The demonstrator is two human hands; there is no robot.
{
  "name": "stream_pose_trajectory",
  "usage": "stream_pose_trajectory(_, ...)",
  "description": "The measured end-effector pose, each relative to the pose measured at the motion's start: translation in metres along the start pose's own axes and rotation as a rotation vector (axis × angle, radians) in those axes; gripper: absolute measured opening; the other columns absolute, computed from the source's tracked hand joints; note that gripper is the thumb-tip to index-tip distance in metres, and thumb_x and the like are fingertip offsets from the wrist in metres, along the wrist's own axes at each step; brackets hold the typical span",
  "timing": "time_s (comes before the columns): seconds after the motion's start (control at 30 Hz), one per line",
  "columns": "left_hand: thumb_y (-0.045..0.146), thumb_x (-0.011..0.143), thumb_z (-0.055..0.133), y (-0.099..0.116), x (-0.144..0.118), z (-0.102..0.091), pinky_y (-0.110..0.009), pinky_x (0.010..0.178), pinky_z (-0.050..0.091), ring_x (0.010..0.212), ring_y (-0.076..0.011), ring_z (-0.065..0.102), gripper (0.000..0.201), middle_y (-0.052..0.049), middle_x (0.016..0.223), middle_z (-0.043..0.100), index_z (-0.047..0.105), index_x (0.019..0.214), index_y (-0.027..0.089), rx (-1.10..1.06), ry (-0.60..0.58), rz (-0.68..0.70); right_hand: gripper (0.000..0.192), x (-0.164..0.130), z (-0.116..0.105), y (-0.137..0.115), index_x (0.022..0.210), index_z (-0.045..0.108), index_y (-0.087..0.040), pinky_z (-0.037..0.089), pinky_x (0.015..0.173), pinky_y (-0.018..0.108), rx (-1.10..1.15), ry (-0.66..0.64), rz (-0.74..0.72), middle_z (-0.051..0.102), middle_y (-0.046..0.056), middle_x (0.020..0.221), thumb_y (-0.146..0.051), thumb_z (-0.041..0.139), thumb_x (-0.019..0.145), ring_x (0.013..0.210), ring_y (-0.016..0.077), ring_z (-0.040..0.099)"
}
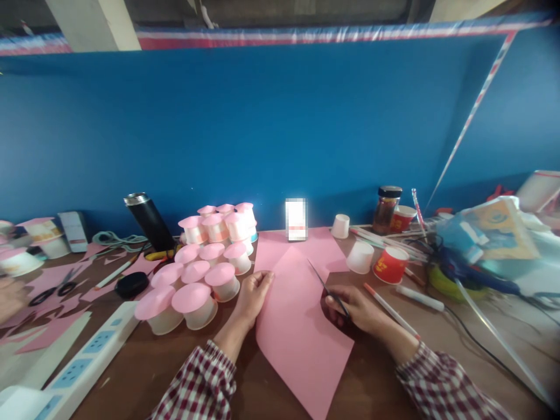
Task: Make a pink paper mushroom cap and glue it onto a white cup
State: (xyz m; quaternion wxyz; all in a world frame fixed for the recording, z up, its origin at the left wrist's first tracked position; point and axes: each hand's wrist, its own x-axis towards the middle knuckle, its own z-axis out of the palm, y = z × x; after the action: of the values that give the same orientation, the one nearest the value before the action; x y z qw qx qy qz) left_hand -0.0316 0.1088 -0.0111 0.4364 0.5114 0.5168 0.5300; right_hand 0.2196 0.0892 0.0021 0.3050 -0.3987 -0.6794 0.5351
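Pink paper (297,326) lies flat on the counter (376,385) straight ahead of you, between your hands. Going left to right: loose scissors (55,290) among pink scraps, a white power strip (83,364), then a crowd of pink-capped cups (205,274) just beside your left hand (252,297), whose fingers press the sheet's left edge. Your right hand (356,309) has its fingers closed around scissors (327,290), blades over the paper. Beyond lie a pen (389,309), a red cup (390,264) and cables.
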Motion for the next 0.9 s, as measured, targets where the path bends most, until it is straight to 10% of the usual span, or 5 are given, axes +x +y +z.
stream_pose_trajectory(0.9, 0.048, 0.074, 0.059, 0.002, -0.003, 0.001, -0.023, 0.058, 0.039, 0.062, -0.0130, 0.051, 0.036, -0.001, 0.066, 0.060, 0.068, 0.081, 0.014, 0.048, -0.112, -0.051, 0.038, 0.001, -0.006, 0.007, 0.076, 0.058, -0.013, 0.035, 0.048, 0.021, -0.001, -0.042, -0.028, 0.061, 0.004, 0.064, -0.050, 0.051, 0.085, 0.053, 0.0107, 0.053)
